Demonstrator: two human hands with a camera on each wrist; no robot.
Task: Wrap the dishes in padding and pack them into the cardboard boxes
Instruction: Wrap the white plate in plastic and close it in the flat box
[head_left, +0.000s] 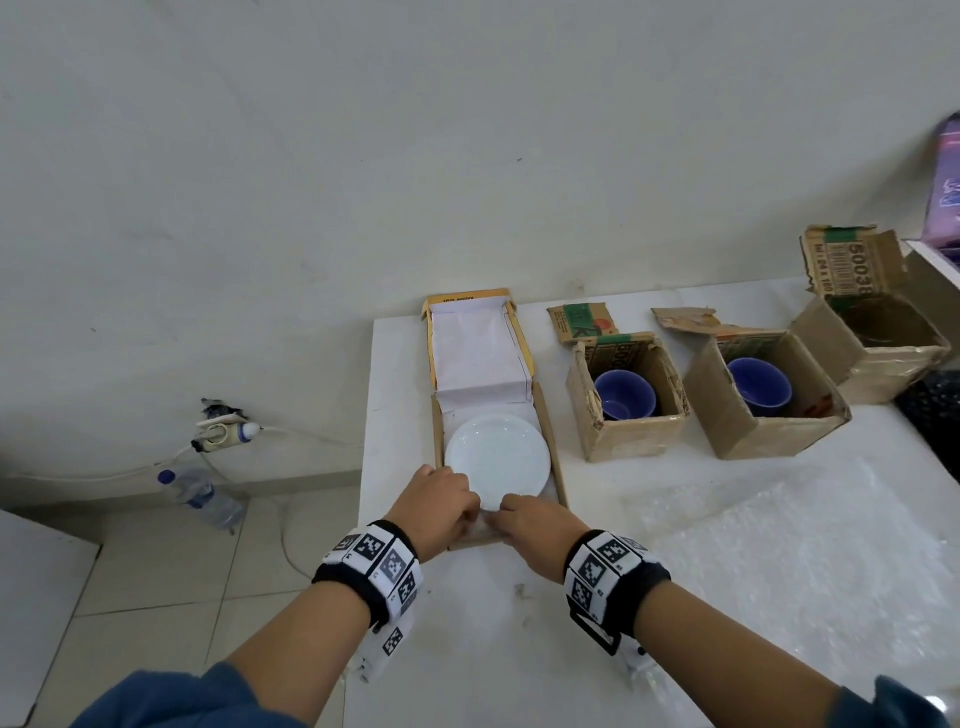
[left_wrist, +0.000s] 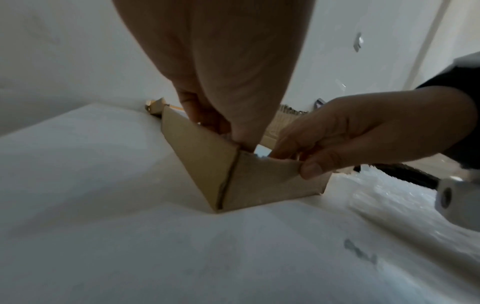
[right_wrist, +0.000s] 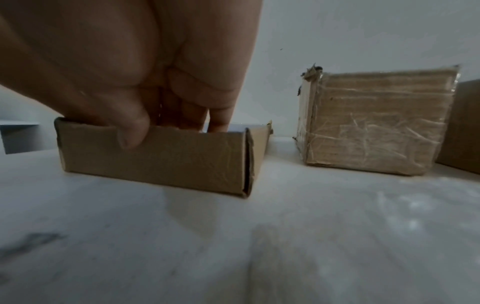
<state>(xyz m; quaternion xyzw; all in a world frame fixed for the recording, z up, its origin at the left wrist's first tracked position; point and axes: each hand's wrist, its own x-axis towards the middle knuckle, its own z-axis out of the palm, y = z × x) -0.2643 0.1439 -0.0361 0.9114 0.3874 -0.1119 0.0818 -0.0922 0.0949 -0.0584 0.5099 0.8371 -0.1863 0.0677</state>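
Observation:
A white plate (head_left: 498, 457) lies in a flat cardboard box (head_left: 555, 467) whose paper-lined lid (head_left: 478, 353) stands open behind it. Both hands are at the box's near wall. My right hand (head_left: 514, 514) pinches that wall (right_wrist: 182, 156), thumb (right_wrist: 132, 131) outside and fingers inside. My left hand (head_left: 465, 506) dips curled fingers into the near-left corner (left_wrist: 202, 156) by the plate's rim. What it holds is hidden. A bit of crinkled clear padding shows between the hands.
A bubble-wrap sheet (head_left: 779, 545) lies on the white table to the right. Behind it stand two open boxes (head_left: 634, 431) (head_left: 753, 431), each with a blue cup (head_left: 623, 395) (head_left: 758, 387). An open box (head_left: 883, 353) sits far right. The table's left edge (head_left: 366, 467) runs beside the flat box.

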